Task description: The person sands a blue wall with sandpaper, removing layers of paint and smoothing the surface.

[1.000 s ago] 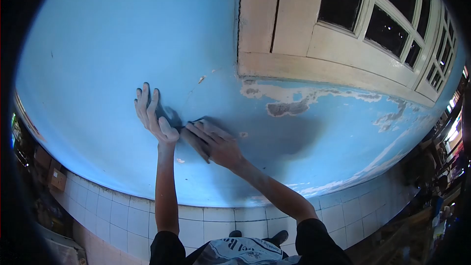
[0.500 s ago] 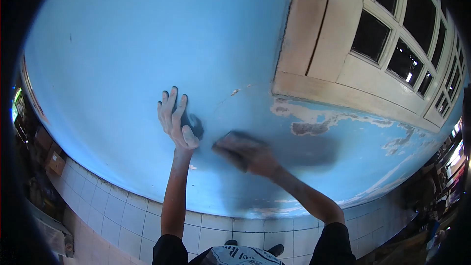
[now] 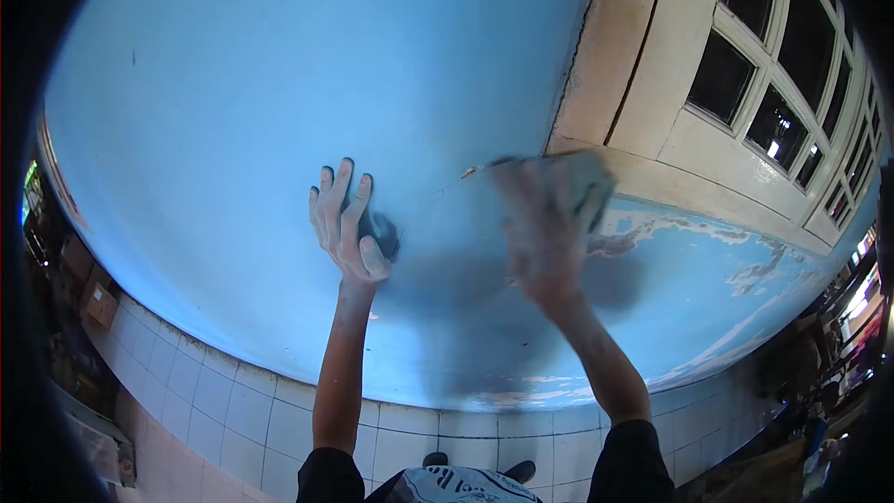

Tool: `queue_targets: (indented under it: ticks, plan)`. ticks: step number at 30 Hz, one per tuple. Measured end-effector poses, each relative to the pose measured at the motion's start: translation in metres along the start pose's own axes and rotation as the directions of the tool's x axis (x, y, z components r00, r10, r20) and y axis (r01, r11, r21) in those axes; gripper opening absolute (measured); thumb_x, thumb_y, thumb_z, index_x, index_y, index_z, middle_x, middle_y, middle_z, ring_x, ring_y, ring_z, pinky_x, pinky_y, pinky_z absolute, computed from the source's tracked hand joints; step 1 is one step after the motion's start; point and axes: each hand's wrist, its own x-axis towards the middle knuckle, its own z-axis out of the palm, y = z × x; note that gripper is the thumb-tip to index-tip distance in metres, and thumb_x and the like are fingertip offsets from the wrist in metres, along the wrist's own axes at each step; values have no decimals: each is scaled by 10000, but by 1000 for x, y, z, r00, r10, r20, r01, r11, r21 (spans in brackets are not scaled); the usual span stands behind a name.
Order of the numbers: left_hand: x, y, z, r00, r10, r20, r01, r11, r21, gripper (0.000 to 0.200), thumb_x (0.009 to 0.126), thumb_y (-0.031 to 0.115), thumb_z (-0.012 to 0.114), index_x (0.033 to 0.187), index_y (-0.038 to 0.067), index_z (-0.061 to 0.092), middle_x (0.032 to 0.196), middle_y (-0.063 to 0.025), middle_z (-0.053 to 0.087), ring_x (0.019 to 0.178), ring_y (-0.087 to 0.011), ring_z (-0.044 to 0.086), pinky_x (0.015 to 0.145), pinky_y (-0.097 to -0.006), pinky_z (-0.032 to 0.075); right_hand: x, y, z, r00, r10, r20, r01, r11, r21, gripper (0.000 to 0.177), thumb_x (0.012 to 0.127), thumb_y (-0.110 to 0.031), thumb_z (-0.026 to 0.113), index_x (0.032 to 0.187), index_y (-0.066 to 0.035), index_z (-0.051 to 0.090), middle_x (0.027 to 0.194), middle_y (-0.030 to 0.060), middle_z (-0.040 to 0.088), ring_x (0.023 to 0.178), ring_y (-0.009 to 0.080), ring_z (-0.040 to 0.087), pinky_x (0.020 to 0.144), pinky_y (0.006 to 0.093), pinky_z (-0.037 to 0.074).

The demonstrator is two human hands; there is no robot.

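My left hand [image 3: 348, 228] rests on the light blue wall [image 3: 251, 84], its fingers stretched out and dusted whitish, holding nothing. To its right, my right hand [image 3: 545, 242] is smeared by motion. Under its fingers is a dark grey sheet of sandpaper [image 3: 596, 184], pressed to the wall just below the corner of the window frame [image 3: 643, 163]. A small chipped spot [image 3: 468, 172] with a thin crack lies between the two hands. Part of the peeling, whitish patch [image 3: 643, 224] is covered by my right hand and the sheet.
Cream window shutters with dark glass panes [image 3: 722, 74] fill the upper right. White floor tiles [image 3: 410, 419] run along the wall's foot, where my feet [image 3: 519, 471] stand. A cardboard box [image 3: 101, 305] sits at the far left, and clutter lines the right edge.
My right hand has swept up and to the right with the sandpaper, from low on the wall to the window frame's corner. My left hand stays spread in nearly the same place.
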Motion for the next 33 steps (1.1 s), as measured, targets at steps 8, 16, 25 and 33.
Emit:
queue_targets:
  ticks: [8, 16, 25, 33]
  plan:
    - [1, 3, -2, 1000, 2, 6, -2, 1000, 8, 575, 943, 364, 196, 1158, 47, 625, 1296, -172, 551, 1290, -367, 423, 1076, -561, 201, -19, -1, 19, 934, -338, 115, 303, 920, 247, 502, 839, -193, 593, 1333, -245, 517, 1422, -34, 429, 1300, 149, 412, 1064, 382, 325]
    - [-1, 3, -5, 1000, -12, 21, 12, 1000, 2, 560, 939, 363, 209, 1177, 60, 616, 1309, -168, 542, 1314, -357, 397, 1085, -545, 194, -56, -7, 39, 910, -379, 165, 306, 886, 350, 436, 853, -127, 570, 1271, -248, 578, 1310, -44, 530, 1265, 178, 454, 1067, 407, 320]
    - [0, 1, -8, 997, 7, 77, -7, 1000, 4, 600, 950, 388, 193, 1201, 2, 577, 1335, -226, 494, 1311, -425, 368, 1077, -586, 165, -65, -47, 37, 931, -318, 178, 243, 906, 347, 438, 851, -122, 554, 1275, -230, 575, 1354, -15, 492, 1292, 160, 413, 1069, 365, 346]
    - [-34, 44, -23, 990, 86, 110, -54, 962, -266, 286, 862, 173, 462, 1053, 20, 610, 1137, -182, 603, 1101, -365, 551, 960, -492, 373, -93, -35, 61, 851, -494, 181, 426, 848, 315, 468, 835, -181, 575, 1300, -222, 545, 1369, -15, 483, 1197, 167, 513, 943, 342, 482]
